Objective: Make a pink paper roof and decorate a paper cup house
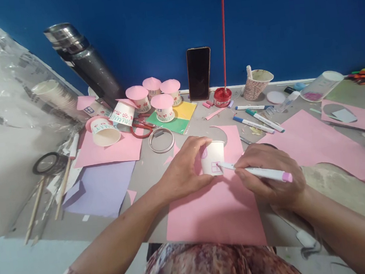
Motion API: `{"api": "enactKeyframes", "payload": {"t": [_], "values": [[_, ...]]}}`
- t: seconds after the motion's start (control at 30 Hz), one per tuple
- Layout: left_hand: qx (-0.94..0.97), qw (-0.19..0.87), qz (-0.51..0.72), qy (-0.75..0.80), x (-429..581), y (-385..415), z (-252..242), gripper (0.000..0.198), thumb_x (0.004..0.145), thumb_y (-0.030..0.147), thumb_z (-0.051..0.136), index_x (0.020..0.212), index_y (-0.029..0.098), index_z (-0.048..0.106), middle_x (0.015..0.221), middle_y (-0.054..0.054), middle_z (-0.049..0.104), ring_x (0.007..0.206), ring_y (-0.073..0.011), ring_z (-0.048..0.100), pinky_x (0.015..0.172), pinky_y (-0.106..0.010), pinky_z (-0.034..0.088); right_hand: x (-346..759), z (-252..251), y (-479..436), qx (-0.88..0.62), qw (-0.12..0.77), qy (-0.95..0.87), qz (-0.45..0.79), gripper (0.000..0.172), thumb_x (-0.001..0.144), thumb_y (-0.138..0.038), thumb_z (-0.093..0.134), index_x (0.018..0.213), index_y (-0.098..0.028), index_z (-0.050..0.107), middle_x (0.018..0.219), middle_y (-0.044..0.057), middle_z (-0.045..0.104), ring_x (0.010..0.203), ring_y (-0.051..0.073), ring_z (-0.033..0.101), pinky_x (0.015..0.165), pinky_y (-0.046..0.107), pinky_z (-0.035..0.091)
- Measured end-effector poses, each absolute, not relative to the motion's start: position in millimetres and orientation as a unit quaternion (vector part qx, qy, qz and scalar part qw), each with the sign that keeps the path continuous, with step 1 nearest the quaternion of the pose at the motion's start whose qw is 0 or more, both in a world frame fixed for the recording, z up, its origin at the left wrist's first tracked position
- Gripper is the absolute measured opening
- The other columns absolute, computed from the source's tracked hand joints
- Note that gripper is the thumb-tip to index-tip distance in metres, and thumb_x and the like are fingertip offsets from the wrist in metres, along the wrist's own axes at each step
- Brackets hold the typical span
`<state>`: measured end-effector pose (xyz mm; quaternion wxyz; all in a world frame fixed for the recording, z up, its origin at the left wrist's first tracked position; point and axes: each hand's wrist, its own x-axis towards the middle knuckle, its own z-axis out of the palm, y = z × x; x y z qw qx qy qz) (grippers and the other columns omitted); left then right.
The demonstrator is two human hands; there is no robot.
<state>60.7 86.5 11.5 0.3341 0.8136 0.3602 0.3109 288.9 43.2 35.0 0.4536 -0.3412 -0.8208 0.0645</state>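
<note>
My left hand (pixel 185 165) is wrapped round a small white paper cup (pixel 213 156) lying on its side over a pink paper sheet (pixel 214 212). My right hand (pixel 269 175) grips a white marker with a pink end (pixel 259 173). The marker's tip touches the cup's wall, where a small pink window shape is drawn. Both hands sit in the middle of the grey table, close together.
Several decorated cups with pink cone roofs (pixel 162 106) stand at the back, beside a steel flask (pixel 87 64), a phone (pixel 199 72) and a red pot with a stick (pixel 222 97). Markers (pixel 256 122), a tape ring (pixel 161 140), scissors and pink sheets (pixel 318 143) lie around.
</note>
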Motion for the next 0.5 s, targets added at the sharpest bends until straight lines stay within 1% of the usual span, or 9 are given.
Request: {"api": "enactKeyframes", "payload": {"t": [0.33, 0.5], "values": [[0.806, 0.355, 0.304, 0.363, 61.6, 86.1, 13.6, 0.07, 0.076, 0.041, 0.089, 0.135, 0.024, 0.054, 0.13, -0.012, 0.062, 0.118, -0.0305, 0.061, 0.101, -0.046, 0.054, 290.0, 34.3, 43.4, -0.349, 0.448, -0.819, 0.08, 0.013, 0.095, -0.015, 0.063, 0.087, -0.025, 0.067, 0.066, 0.0, 0.072, 0.057, 0.016, 0.064, 0.057, 0.031, 0.048], [0.803, 0.356, 0.302, 0.371, 61.9, 86.7, 13.9, 0.067, 0.075, 0.032, 0.087, 0.133, 0.024, 0.054, 0.131, -0.011, 0.062, 0.12, -0.0305, 0.061, 0.102, -0.045, 0.054, 289.0, 35.8, 43.0, -0.343, 0.438, -0.826, 0.093, 0.015, 0.095, -0.014, 0.062, 0.084, -0.024, 0.065, 0.064, 0.0, 0.068, 0.055, 0.015, 0.059, 0.055, 0.029, 0.044]]}}
